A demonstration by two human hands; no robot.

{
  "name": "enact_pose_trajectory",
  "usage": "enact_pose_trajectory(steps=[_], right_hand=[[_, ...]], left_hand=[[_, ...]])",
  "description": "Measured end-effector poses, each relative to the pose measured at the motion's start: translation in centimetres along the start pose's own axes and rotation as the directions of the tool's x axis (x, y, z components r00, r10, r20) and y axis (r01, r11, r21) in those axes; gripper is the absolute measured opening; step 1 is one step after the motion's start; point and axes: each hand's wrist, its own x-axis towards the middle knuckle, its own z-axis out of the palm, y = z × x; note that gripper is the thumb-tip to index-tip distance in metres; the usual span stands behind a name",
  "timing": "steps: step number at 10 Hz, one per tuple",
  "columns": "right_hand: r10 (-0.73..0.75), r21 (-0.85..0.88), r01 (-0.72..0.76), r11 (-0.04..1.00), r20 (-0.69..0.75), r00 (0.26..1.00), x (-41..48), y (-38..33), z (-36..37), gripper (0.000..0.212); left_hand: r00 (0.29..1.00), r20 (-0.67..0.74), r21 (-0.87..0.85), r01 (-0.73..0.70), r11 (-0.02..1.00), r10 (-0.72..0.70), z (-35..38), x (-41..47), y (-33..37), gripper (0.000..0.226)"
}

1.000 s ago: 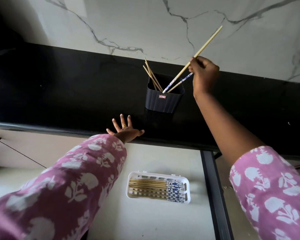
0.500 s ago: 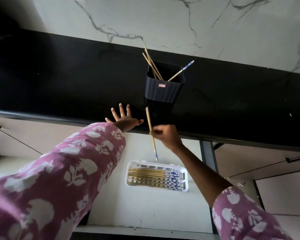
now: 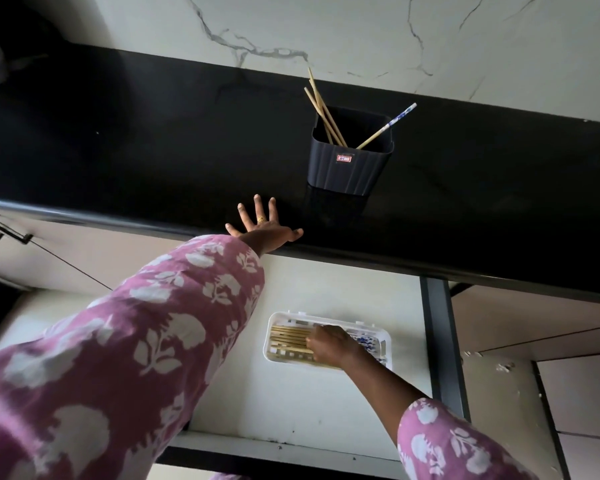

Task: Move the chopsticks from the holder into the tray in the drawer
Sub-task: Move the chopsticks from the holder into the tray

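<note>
Shows the left hand (image 3: 264, 231) flat on the black counter (image 3: 153, 150) edge with fingers spread, the right hand (image 3: 328, 345) on the flat chopsticks (image 3: 288, 338) inside the white tray (image 3: 268, 344) in the drawer (image 3: 309, 407), fingers perhaps curled but grip not possible to tell, and some leaning chopsticks (image 3: 322, 107) in the holder (image 3: 349, 169).

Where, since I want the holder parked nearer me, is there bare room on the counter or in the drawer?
Counter: bare left of the holder beyond the left hand, and right of the holder along the wall. Drawer floor: bare between the tray and the near edge. Crowded: the tray, under the right hand.
</note>
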Motion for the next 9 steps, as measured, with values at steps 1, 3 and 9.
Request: enact_pose_trajectory(steps=[1,3,9], right_hand=[[0.058,0.040,-0.058,0.998,0.007,0.998,0.1,-0.8,0.6,0.027],[0.067,0.053,-0.066,0.996,-0.018,0.998,0.7,-1.5,1.3,0.026],[0.064,0.029,-0.061,0.998,-0.132,0.989,1.9,-1.3,2.8,0.028]], left_hand=[[1.000,-0.001,-0.001,0.001,1.000,-0.001,0.1,0.2,0.0,0.093],[1.000,0.001,0.007,-0.006,1.000,0.006,0.1,0.3,-0.1,0.093],[1.000,0.006,0.015,-0.001,1.000,0.001,0.1,0.6,-0.1,0.094]])
